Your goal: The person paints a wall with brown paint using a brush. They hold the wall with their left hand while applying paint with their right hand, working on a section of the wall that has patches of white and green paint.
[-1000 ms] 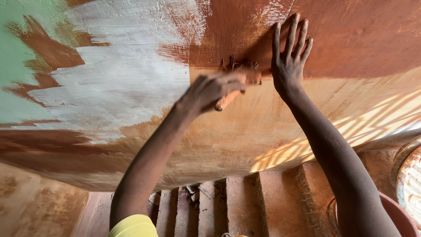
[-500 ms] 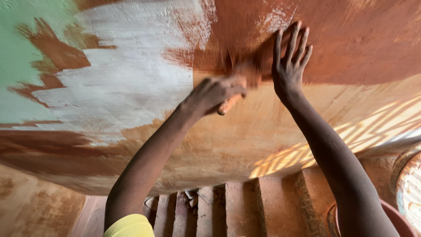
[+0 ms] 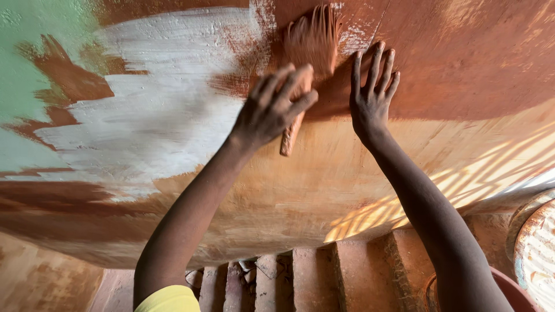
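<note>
- left hand (image 3: 274, 110): closed round the wooden handle of a paintbrush (image 3: 309, 63); fingers curled tight, knuckles toward the camera. handle end shows below the fist at 6 o'clock of the hand.
- paintbrush: wide, flat, bristles loaded with reddish-brown paint, splayed against the curved surface (image 3: 451, 58) at 12 o'clock of the left hand. bristles are blurred, so their exact edge cannot be told.
- right hand (image 3: 373, 98): fully open, palm flat on the surface, fingers spread and pointing toward 12 o'clock. holds nothing; touching the painted area just at 3 o'clock of the brush.
- curved surface: large, bulging overhead. reddish-brown coat at 12 to 2 o'clock; white patch (image 3: 156, 104) at 9 to 10 o'clock of the brush, streaked; pale green patch (image 3: 29, 63) at far 9 o'clock; paler orange-tan band along the lower part.
- step in hand, as judged: spreading reddish-brown colour along the boundary where the brown coat meets the white patch, right hand bracing the body.
- next move, as judged: calls for strokes carried toward 9 o'clock over the white, with even pressure so bristles stay flat, and the bracing palm kept off wet paint.
- below: brick steps (image 3: 324, 277) at 6 o'clock; a reddish basin (image 3: 511, 289) and a rusty corrugated sheet (image 3: 537, 248) at 4 o'clock.
- yellow sleeve (image 3: 170, 299): at the left arm's base, 7 o'clock.
</note>
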